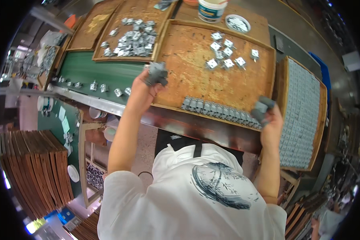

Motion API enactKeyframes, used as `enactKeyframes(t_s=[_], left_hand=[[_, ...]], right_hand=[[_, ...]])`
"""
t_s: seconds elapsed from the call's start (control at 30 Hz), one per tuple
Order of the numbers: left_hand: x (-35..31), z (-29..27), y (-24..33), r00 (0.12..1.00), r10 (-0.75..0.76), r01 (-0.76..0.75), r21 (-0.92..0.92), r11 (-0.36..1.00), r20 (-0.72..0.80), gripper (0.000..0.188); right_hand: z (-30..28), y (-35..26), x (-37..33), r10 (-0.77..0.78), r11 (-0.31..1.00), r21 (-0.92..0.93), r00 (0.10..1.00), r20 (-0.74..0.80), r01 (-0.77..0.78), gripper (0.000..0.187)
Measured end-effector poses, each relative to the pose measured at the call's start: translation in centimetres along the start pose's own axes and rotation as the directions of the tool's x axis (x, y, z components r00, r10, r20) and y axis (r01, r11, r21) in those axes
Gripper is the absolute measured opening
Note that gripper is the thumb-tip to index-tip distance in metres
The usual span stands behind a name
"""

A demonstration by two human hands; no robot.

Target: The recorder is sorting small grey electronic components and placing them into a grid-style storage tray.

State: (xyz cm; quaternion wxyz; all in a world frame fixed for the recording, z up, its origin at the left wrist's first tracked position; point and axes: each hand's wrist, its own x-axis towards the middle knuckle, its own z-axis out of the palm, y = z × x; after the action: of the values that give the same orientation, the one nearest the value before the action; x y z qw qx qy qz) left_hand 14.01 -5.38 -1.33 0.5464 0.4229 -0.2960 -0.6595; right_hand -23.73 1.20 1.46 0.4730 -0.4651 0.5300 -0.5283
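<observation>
My left hand (147, 83) is raised over the left rim of a wooden tray (180, 68), its fingertips covered in dark grey. The fingers are bent together, and what lies between them is too blurred to name. At the tray's front right corner, my right hand (269, 115) has similar grey-covered fingertips, curled together close to the end of a row of small metal parts (216, 109). Whether it grips one of them is hidden. The row stands tightly packed along the tray's front edge. Several loose metal parts (228, 52) lie scattered toward the back right of this tray.
Left of the tray, a green conveyor belt (108, 72) carries several spaced parts. Behind it, another tray (100, 56) holds a heap of parts. A tray filled with rows of parts (300, 116) stands at right. A bucket (211, 11) and a white bowl (238, 24) are behind.
</observation>
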Motion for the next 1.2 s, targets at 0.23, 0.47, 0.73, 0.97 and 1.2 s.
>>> enactKeyframes(t_s=[0.23,0.47,0.73,0.97,1.2], left_hand=[[-5.0,11.5,-1.7,0.93,0.132,-0.293,0.475,0.829,0.343,0.027],[-5.9,14.3,-3.5,0.87,0.132,-0.349,0.403,0.846,0.476,0.03],[-6.6,15.8,-6.9,0.876,0.129,-0.402,0.556,0.727,0.464,0.035],[-6.9,17.4,-8.2,0.884,0.206,-0.463,0.723,0.514,0.42,0.065],[-5.4,16.9,-9.9,0.674,0.359,-0.736,0.547,0.4,0.645,0.07]], right_hand=[[3.6,-5.1,-0.7,-0.195,0.758,-0.569,0.943,0.271,0.32,0.03],[2.3,-5.1,-1.5,-0.315,0.658,-0.582,0.877,0.363,0.477,0.027],[1.6,-2.2,-2.1,-0.437,0.416,-0.722,0.818,0.374,0.553,0.026],[2.6,0.3,-2.8,-0.494,0.476,-0.731,0.836,0.239,0.49,0.026],[0.0,0.3,-2.2,0.104,0.919,-0.393,0.961,0.258,0.006,0.035]])
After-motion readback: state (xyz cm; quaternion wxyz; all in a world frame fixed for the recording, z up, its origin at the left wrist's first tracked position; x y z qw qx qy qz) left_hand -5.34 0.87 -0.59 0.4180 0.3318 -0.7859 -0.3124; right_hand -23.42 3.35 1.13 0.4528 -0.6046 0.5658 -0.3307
